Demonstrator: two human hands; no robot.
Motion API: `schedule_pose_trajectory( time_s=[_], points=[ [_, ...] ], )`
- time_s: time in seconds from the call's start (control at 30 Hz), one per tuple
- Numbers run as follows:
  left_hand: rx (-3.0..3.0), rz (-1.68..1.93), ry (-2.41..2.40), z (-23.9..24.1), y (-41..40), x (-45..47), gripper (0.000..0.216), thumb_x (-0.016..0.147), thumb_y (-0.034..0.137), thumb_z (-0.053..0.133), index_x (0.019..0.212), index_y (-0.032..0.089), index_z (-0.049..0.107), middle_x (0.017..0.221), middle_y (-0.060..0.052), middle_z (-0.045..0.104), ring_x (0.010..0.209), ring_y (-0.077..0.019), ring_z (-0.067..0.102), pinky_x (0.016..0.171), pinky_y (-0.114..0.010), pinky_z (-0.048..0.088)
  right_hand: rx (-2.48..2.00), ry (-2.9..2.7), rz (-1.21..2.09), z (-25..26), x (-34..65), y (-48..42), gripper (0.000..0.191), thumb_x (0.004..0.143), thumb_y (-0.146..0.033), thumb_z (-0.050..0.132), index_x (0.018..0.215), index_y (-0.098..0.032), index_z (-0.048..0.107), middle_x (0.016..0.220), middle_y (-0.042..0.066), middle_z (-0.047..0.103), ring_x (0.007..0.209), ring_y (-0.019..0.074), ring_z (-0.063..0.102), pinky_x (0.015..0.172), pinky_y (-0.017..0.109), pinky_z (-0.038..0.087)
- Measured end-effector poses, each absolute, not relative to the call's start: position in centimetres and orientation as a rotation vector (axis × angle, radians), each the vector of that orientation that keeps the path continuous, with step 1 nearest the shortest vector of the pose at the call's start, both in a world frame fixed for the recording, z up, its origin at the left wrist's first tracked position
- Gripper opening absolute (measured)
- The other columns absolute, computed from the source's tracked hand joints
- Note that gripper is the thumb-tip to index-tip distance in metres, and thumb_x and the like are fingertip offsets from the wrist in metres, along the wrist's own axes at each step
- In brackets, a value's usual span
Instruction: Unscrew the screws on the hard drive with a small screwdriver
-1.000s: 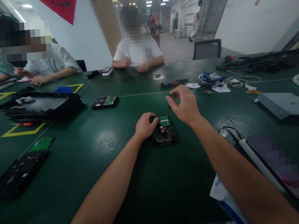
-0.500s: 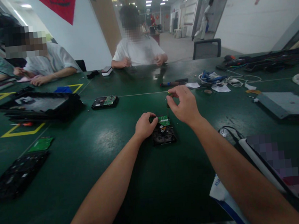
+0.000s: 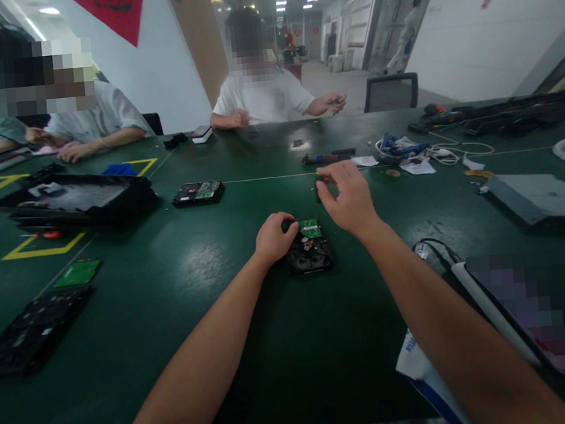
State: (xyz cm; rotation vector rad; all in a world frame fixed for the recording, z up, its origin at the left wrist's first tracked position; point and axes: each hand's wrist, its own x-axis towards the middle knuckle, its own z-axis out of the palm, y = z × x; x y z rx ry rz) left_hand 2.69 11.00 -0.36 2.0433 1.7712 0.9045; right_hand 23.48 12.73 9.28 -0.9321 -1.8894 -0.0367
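Observation:
A black hard drive [image 3: 311,256] with a green circuit board [image 3: 311,228] at its far end lies flat in front of me. My left hand [image 3: 276,241] grips its left edge, thumb on top near the board. Above the drive's far right corner, my right hand [image 3: 345,193] pinches a small screwdriver [image 3: 317,192]. The screwdriver is upright, and its thin shaft points down at the board's right side. Its tip is too small to make out. My fingers cover part of the handle.
Another hard drive [image 3: 198,193] lies beyond my left hand. At left are a black plastic tray [image 3: 78,197], a green board [image 3: 77,273] and a dark casing [image 3: 36,332]. A metal box [image 3: 543,196] and cables [image 3: 448,152] lie right. Another person [image 3: 262,95] sits opposite.
My hands, the drive and the screwdriver are nearly unmoved. The person opposite has moved one hand out to the right, and a walker in the background has gone further right.

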Motion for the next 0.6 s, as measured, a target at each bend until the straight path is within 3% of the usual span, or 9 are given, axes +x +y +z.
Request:
schedule_pose_trajectory(
  time_s=[0.6],
  points=[
    [2.034, 0.906, 1.754, -0.21, 10.93, 2.65, 0.023, 0.095, 0.036, 0.064, 0.114, 0.025, 0.07, 0.117, -0.007, 0.071, 0.106, -0.0236, 0.067, 0.09, -0.037, 0.053, -0.933, -1.854, -0.018, 9.15, 23.71, 13.04, 0.01, 0.092, -0.028, 0.062, 0.101, -0.025, 0.057, 0.105, 0.008, 0.062, 0.099, 0.0263, 0.061, 0.088, 0.045, 0.053]
  ],
)
